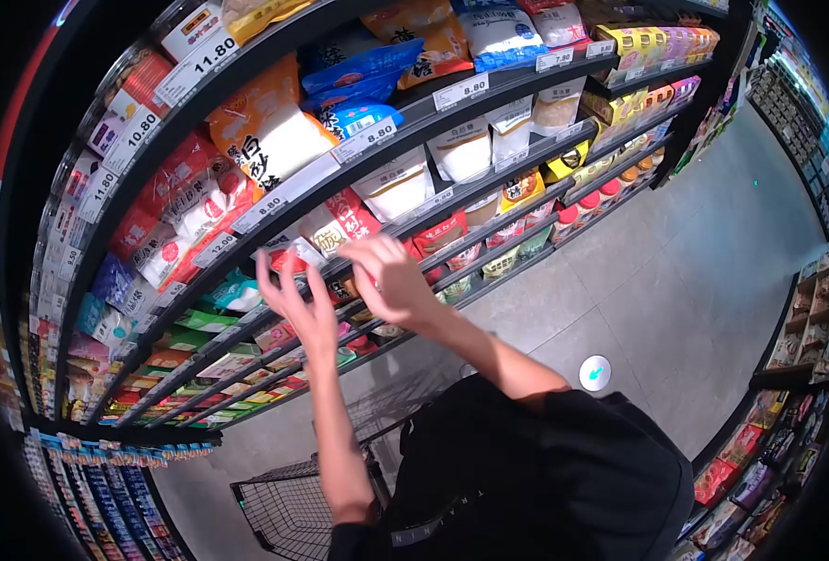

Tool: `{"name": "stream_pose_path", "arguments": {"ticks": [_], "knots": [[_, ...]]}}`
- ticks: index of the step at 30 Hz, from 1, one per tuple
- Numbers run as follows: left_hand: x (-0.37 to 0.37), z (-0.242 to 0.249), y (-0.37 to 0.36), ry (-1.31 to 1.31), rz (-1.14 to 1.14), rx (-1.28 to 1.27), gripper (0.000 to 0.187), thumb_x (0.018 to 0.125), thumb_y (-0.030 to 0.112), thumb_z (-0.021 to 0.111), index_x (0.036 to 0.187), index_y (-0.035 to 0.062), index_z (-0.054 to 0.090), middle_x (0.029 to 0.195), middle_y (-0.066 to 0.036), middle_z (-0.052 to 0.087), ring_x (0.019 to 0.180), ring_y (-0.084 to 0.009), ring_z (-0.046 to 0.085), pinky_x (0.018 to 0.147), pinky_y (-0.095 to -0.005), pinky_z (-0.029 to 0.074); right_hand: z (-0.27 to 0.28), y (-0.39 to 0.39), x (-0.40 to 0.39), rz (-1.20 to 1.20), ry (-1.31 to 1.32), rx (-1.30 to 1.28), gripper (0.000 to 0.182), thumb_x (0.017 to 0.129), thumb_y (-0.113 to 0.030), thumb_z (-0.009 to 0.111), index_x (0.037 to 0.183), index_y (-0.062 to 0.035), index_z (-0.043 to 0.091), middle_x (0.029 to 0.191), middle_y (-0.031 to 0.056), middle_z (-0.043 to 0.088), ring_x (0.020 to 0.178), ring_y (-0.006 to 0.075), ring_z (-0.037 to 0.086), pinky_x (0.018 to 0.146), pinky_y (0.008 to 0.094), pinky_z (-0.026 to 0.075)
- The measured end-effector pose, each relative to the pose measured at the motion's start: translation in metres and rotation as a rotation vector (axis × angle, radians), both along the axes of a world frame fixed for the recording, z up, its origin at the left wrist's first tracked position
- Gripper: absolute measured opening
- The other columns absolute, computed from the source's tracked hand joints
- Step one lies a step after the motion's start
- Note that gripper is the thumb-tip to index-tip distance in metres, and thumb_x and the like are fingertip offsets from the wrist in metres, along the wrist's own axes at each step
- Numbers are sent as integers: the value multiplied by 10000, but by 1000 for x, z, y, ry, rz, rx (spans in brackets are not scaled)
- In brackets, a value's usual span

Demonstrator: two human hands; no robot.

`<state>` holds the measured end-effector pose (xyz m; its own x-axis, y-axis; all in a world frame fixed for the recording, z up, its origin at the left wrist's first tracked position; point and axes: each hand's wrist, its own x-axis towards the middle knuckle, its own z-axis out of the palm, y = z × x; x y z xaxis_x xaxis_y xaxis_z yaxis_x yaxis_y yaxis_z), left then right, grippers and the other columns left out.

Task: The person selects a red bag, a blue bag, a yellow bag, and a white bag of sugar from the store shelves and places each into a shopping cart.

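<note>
Both hands reach up in front of a dark shelf unit packed with bagged goods. My left hand (297,304) has its fingers spread, with nothing seen in it, in front of a shelf edge. Close to its right, my right hand (391,280) is bent at the wrist with its fingers curled; whether it holds anything cannot be made out. Just behind the hands is a red and white bag (341,221). White bags (394,184) stand to the right of it, and an orange and white bag (269,126) lies on the shelf above.
A wire shopping cart (288,510) stands on the grey floor (564,346) at the lower left. A round white floor sign with an arrow (595,373) is right of my arm. More stocked shelves (751,458) line the right side.
</note>
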<state>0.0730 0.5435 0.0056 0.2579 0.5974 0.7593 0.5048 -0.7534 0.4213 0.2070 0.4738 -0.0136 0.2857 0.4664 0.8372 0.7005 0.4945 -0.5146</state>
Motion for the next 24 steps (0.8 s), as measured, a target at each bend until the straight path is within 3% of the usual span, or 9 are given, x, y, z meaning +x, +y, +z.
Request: {"name": "stream_pose_path", "arguments": {"ticks": [2,4,5,9,12,17,18,21,24], "knots": [[-18,-50,-23,4,6,-130,357,901,98,590,1257,83,577,1440,-219,346,1324,-360,353,1088,-475,270,-33,-19,-10,46,44,13,282,826,-3,564,1106,-22,593,1053,152,607,984,336,582,861,428,461],[-36,-90,-52,45,12,-300,348,884,78,598,1232,75,583,1411,-201,392,1309,-350,376,1083,-468,279,-51,-35,-12,113,96,-267,249,848,15,562,1090,-14,612,1002,142,624,961,323,612,861,413,479],[-44,-105,-67,63,5,-395,348,876,70,604,1223,71,585,1388,-189,427,1301,-344,388,1081,-462,283,-54,-37,-9,118,94,-268,249,848,15,562,1090,-14,612,1002,142,624,961,323,612,861,413,479],[-84,-170,-108,30,-92,-374,339,856,48,610,1194,67,596,1208,-167,581,1196,-336,498,1026,-427,364,-50,-32,1,161,168,-313,223,864,-8,569,1081,-32,612,1002,158,626,962,328,615,848,398,488],[-108,-183,-132,150,6,-540,294,849,33,605,1142,56,618,1184,-172,595,1146,-340,531,998,-427,394,-31,-12,42,152,154,-75,160,874,-27,580,1030,-21,617,1025,158,646,964,318,630,839,389,500],[-123,-176,-147,98,35,-605,250,842,28,598,1089,43,636,1158,-164,611,1113,-340,550,985,-422,403,68,8,135,-168,227,47,281,849,-52,638,1125,-9,609,1085,136,626,1033,279,601,876,342,481],[-124,-174,-148,98,30,-613,245,841,28,594,1082,42,637,1134,-161,622,1094,-337,562,977,-418,410,80,15,155,-325,67,90,299,846,-47,641,1140,-12,605,1096,134,625,1040,248,599,874,330,480],[-123,-169,-145,76,24,-731,253,845,26,581,1093,34,632,1081,-159,640,1058,-336,581,956,-410,428,111,21,171,-158,260,15,261,855,-63,651,1112,-17,635,1026,111,667,917,186,647,812,298,501],[-119,-168,-144,59,-47,-748,236,868,38,576,1097,19,632,1050,-165,647,1009,-330,605,921,-389,452,120,7,139,-16,220,-86,209,872,-74,642,1069,-8,653,900,84,684,825,154,645,753,282,508]]}}
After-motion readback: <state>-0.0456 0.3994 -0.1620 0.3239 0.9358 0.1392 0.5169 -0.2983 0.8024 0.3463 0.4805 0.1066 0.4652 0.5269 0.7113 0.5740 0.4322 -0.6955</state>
